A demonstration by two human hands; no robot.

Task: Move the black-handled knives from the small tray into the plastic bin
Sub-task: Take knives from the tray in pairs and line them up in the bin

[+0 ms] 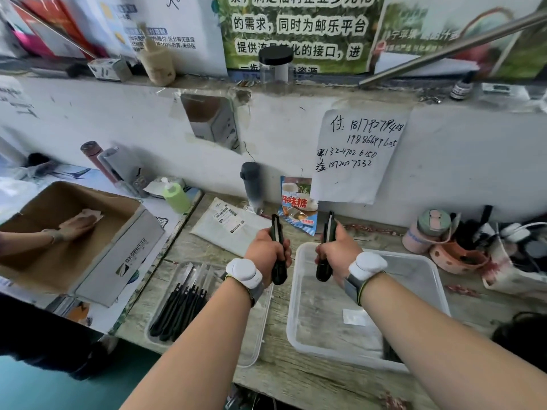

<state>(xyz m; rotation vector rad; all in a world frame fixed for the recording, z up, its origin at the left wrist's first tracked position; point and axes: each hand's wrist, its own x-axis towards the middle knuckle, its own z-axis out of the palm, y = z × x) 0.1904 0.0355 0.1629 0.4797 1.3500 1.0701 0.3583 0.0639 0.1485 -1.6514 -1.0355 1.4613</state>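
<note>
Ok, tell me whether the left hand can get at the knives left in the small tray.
Probably not right away: the left hand is already closed round a knife. The knives in the small tray lie uncovered just below it.

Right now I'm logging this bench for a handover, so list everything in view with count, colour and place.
Knives in tray: several, exact count unclear, black handles, in the small tray, left.
Small tray: one, clear, bench front left.
Plastic bin: one, clear, bench right, no knives visible inside.
Held knives: two, black-handled, one per hand, blades up.
Cardboard box: one, brown, far left, someone else's hand inside.
Green bottle: one, behind the box.
Candy packet: one, blue and white, at the wall.
Paper note: one, white, handwritten, on the wall.
Black-lidded jar: one, clear, on the ledge.
Left hand: gripping a knife, white wrist device.
Right hand: gripping a knife over the bin's far edge, white wrist device.
</note>
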